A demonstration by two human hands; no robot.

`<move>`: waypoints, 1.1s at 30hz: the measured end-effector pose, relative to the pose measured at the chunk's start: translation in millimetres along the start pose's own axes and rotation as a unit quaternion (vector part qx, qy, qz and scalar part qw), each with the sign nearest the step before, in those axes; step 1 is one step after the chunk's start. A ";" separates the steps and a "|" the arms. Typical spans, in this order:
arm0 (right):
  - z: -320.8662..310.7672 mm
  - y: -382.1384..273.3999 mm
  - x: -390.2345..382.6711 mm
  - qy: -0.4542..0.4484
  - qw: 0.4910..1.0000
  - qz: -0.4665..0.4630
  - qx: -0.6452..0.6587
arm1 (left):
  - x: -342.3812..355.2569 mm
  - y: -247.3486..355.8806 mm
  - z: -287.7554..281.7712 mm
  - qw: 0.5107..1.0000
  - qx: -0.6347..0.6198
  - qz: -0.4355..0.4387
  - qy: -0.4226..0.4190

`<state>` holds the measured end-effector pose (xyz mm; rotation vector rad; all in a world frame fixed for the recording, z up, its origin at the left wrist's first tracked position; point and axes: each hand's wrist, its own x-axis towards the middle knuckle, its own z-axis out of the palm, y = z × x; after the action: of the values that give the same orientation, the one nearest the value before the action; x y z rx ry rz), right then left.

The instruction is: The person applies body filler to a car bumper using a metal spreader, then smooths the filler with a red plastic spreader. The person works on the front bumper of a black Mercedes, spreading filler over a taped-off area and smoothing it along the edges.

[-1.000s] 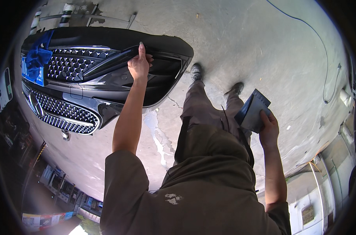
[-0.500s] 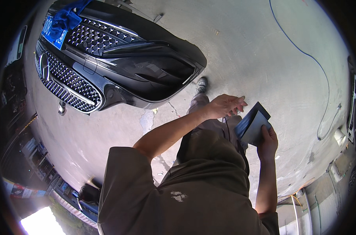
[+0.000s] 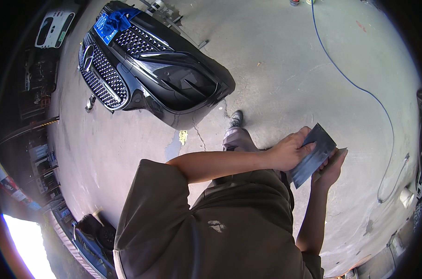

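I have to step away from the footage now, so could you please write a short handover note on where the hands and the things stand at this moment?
Left hand: reaches across the body, fingers closed on the upper edge of the grey sheet.
Right hand: supports the same sheet from beneath.
Both hands are in front of the body, away from the bumper.
Black car bumper: lies on the concrete floor up left, grille showing, blue cloth draped on its far end. Nobody touches it.
Blue hose runs across the floor on the right.
Done and left: the picture does not show how far the bumper work has got.
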<state>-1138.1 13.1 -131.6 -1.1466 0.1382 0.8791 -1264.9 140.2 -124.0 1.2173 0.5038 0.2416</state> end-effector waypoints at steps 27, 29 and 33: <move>-355.6 -295.0 -86.5 0.370 0.558 -0.372 -0.643 | 242.4 -10.5 482.1 0.863 0.168 0.047 -0.474; -381.9 -332.4 -95.9 0.450 0.571 -0.339 -0.597 | 265.2 -7.2 525.6 0.838 0.158 0.029 -0.521; -404.8 -386.6 -87.6 0.535 0.589 -0.219 -0.565 | 292.8 5.8 599.0 0.791 0.154 0.062 -0.589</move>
<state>-806.2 -421.0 18.3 -2.6864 0.2656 -0.4807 -715.8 -227.8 -36.4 1.4619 -0.6651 -0.5218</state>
